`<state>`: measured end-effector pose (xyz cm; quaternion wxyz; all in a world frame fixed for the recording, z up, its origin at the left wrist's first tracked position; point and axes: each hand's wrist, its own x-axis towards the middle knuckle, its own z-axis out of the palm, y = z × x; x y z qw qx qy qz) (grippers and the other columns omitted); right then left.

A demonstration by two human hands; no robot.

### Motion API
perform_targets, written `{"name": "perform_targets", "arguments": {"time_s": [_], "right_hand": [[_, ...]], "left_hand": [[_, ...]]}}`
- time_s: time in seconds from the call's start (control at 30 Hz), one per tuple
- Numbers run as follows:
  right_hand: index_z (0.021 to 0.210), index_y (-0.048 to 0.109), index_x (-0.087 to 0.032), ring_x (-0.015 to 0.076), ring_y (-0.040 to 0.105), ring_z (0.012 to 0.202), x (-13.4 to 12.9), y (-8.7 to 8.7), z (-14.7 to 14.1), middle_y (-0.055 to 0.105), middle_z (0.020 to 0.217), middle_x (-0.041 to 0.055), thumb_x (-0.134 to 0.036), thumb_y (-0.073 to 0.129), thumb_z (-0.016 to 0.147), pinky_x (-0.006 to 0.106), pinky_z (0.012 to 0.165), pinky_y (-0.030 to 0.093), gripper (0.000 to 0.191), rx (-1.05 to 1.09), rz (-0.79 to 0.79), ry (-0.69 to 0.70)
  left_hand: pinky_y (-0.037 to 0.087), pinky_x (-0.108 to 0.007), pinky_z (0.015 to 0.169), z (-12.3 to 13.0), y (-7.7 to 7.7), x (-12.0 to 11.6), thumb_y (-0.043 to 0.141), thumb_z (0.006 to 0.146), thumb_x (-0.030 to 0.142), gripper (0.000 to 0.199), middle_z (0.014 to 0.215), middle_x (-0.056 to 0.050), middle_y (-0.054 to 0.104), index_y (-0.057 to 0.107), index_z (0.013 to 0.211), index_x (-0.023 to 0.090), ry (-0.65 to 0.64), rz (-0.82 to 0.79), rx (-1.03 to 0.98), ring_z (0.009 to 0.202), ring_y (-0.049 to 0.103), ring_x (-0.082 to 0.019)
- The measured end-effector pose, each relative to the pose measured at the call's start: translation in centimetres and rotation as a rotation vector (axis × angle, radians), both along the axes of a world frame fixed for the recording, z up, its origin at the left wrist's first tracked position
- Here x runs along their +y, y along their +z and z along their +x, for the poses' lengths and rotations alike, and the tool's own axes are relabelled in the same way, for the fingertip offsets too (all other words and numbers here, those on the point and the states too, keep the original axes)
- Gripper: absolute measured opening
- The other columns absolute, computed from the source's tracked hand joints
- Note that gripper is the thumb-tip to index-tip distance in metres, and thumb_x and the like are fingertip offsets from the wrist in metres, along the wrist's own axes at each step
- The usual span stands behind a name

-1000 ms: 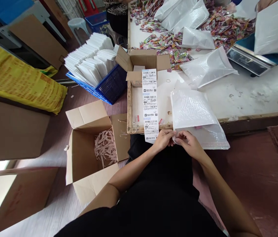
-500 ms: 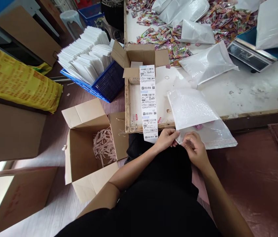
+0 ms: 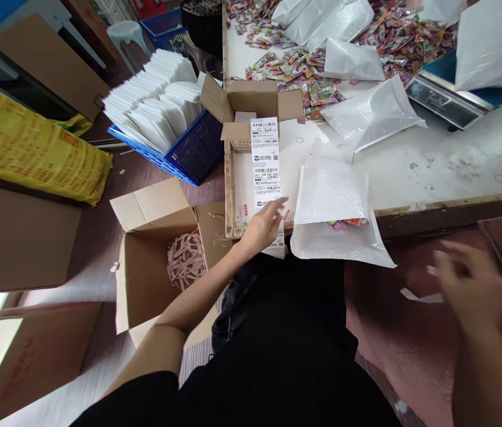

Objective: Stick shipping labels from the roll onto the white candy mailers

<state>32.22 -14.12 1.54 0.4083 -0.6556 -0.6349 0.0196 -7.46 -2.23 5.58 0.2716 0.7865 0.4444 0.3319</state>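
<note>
My left hand (image 3: pixel 261 229) is over the table's front corner, above a strip of printed shipping labels (image 3: pixel 265 142), with its fingers loosely apart and nothing in them. Blurred by motion, my right hand (image 3: pixel 473 287) is out to the right, well away from the table. A thin white backing strip (image 3: pixel 421 296) trails at its fingertips, seemingly pinched there. Between the hands, a white bubble mailer (image 3: pixel 331 193) lies over the table edge with its mouth towards me. Small colourful packets (image 3: pixel 349 223) show inside its opening.
Filled mailers (image 3: pixel 371 115), a scale (image 3: pixel 447 98) and piles of small packets (image 3: pixel 291 65) occupy the table's far side. A small carton (image 3: pixel 251 95) stands at its left edge. On the floor are an open carton (image 3: pixel 148 267) with paper shreds and a blue basket (image 3: pixel 197 148) of flat mailers.
Both hands have left the mailer's mouth. My left hand moved left and up over the labels; my right swung far right with a white strip. The mailer shifted left, its mouth now gaping.
</note>
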Motion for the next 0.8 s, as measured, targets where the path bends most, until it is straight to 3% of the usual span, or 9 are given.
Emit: {"name": "perform_targets", "arguments": {"time_s": [0.1, 0.2, 0.23, 0.3, 0.37, 0.43, 0.57, 0.7, 0.8], "right_hand": [[0.136, 0.06, -0.021, 0.0331, 0.062, 0.113, 4.0, -2.1, -1.6, 0.066, 0.126, 0.0162, -0.043, 0.053, 0.094, 0.044, 0.09, 0.047, 0.048, -0.208, 0.036, 0.115], [0.114, 0.071, -0.022, 0.0264, 0.064, 0.103, 6.6, -3.0, -3.0, 0.069, 0.122, 0.011, -0.037, 0.048, 0.096, 0.04, 0.086, 0.047, 0.033, -0.226, 0.019, 0.398], [0.104, 0.074, -0.022, 0.0237, 0.065, 0.094, 7.0, -3.0, -3.4, 0.073, 0.111, 0.0091, -0.035, 0.049, 0.096, 0.038, 0.083, 0.047, 0.029, -0.178, 0.024, 0.425], [0.08, 0.071, -0.02, 0.0185, 0.061, 0.075, 7.1, -3.0, -4.0, 0.071, 0.082, 0.0055, -0.036, 0.053, 0.094, 0.033, 0.073, 0.045, 0.028, -0.012, 0.05, 0.348], [0.061, 0.056, -0.019, 0.0134, 0.048, 0.06, 7.0, -3.2, -4.7, 0.055, 0.06, 0.0003, -0.041, 0.056, 0.092, 0.029, 0.061, 0.037, 0.038, 0.2, 0.037, 0.191], [0.054, 0.042, -0.019, 0.0097, 0.034, 0.054, 6.9, -3.7, -5.6, 0.037, 0.053, -0.0037, -0.046, 0.059, 0.09, 0.028, 0.054, 0.028, 0.047, 0.397, -0.043, 0.054], [0.054, 0.046, -0.019, 0.0088, 0.035, 0.055, 7.1, -5.2, -6.9, 0.038, 0.054, -0.0043, -0.055, 0.07, 0.074, 0.025, 0.051, 0.029, 0.048, 0.773, -0.247, -0.06], [0.063, 0.057, -0.018, 0.0099, 0.045, 0.052, 7.4, -5.7, -7.0, 0.052, 0.057, -0.0016, -0.06, 0.08, 0.058, 0.024, 0.045, 0.035, 0.048, 1.042, -0.423, -0.143], [0.065, 0.06, -0.017, 0.0093, 0.043, 0.047, 8.1, -5.3, -6.7, 0.053, 0.054, -0.0012, -0.064, 0.082, 0.054, 0.023, 0.04, 0.03, 0.053, 1.09, -0.573, -0.112]], "left_hand": [[0.038, -0.05, 0.113, 0.8, -0.2, 2.3, 0.046, 0.092, 0.008, 0.046, 0.145, -0.011, 0.056, 0.06, 0.133, 0.022, -0.339, 0.269, 0.23, 0.139, 0.047, -0.026], [0.042, -0.047, 0.11, 1.1, -1.6, 3.6, 0.047, 0.094, 0.014, 0.033, 0.128, -0.009, 0.068, 0.071, 0.116, 0.022, -0.556, 0.282, 0.206, 0.129, 0.056, -0.024], [0.046, -0.044, 0.104, 1.1, -2.1, 3.6, 0.047, 0.095, 0.018, 0.029, 0.118, -0.01, 0.072, 0.073, 0.108, 0.02, -0.515, 0.251, 0.134, 0.119, 0.062, -0.024], [0.053, -0.036, 0.083, 1.2, -3.0, 3.2, 0.048, 0.097, 0.03, 0.029, 0.091, -0.009, 0.074, 0.072, 0.087, 0.017, -0.276, 0.13, -0.037, 0.09, 0.068, -0.02], [0.045, -0.027, 0.059, 1.7, -3.6, 2.4, 0.051, 0.096, 0.043, 0.043, 0.062, -0.003, 0.061, 0.059, 0.063, 0.017, 0.023, -0.056, -0.172, 0.061, 0.058, -0.014], [0.03, -0.024, 0.047, 2.6, -3.8, 1.7, 0.054, 0.092, 0.051, 0.053, 0.048, 0.003, 0.042, 0.042, 0.052, 0.019, 0.206, -0.276, -0.233, 0.046, 0.04, -0.009], [0.023, -0.023, 0.045, 3.8, -3.3, 1.4, 0.065, 0.086, 0.047, 0.051, 0.046, 0.005, 0.037, 0.038, 0.052, 0.019, 0.266, -0.553, -0.257, 0.043, 0.034, -0.007], [0.035, -0.021, 0.048, 3.7, -2.3, 2.1, 0.076, 0.08, 0.038, 0.03, 0.059, 0.002, 0.057, 0.054, 0.08, 0.017, 0.307, -0.604, -0.24, 0.05, 0.05, -0.01], [0.049, -0.028, 0.06, 3.7, -1.3, 2.2, 0.068, 0.087, 0.034, 0.032, 0.075, -0.007, 0.067, 0.056, 0.108, 0.013, 0.315, -0.59, -0.103, 0.064, 0.063, -0.017]]}}
